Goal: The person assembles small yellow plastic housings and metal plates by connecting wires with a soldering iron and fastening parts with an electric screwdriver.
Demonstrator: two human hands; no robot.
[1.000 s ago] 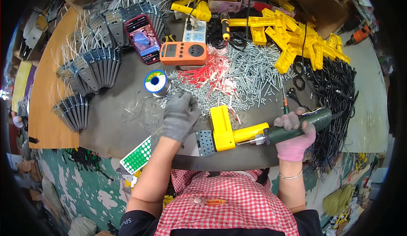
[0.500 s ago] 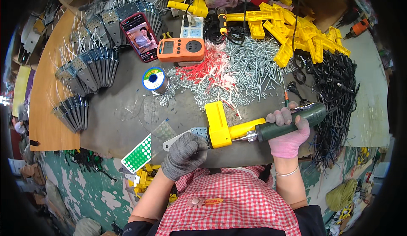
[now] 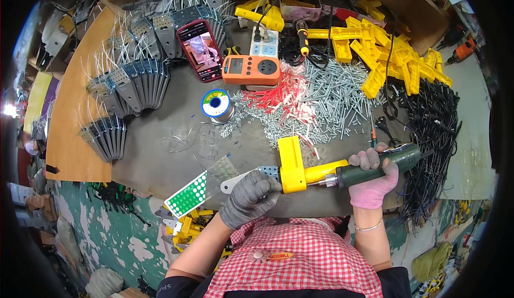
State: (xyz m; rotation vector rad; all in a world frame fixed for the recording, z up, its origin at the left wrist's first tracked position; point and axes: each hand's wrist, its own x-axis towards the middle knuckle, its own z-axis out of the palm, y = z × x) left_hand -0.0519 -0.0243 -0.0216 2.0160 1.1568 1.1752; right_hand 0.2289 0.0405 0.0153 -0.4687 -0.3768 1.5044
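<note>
My left hand (image 3: pixel 247 200), in a grey glove, is closed around a flat metal plate (image 3: pixel 231 183) whose rounded end sticks out to the left. Joined to the plate's right end is a yellow plastic handle piece (image 3: pixel 290 161), lying sideways over the near table edge. In my right hand (image 3: pixel 371 185), gloved in pink with greyish fingertips, is a dark green electric screwdriver (image 3: pixel 407 160), held level. Its silver chuck (image 3: pixel 330 180) points left, with the bit against or inside the yellow piece; the exact contact is hidden. Beside my left hand lies a green sheet of round white stickers (image 3: pixel 187 195).
Loose screws (image 3: pixel 337 100), small nuts and red-and-white wires cover the table's middle. A solder spool (image 3: pixel 216 105), phone (image 3: pixel 200 49) and orange meter (image 3: pixel 250 70) stand behind. Stacked metal plates (image 3: pixel 144 86) line the left. Yellow parts (image 3: pixel 396 54) and black cables (image 3: pixel 431 132) fill the right.
The whole view has shifted, so everything appears slightly farther right and lower. Both hands keep their grips, with the screwdriver still against the yellow piece. The phone's picture is different.
</note>
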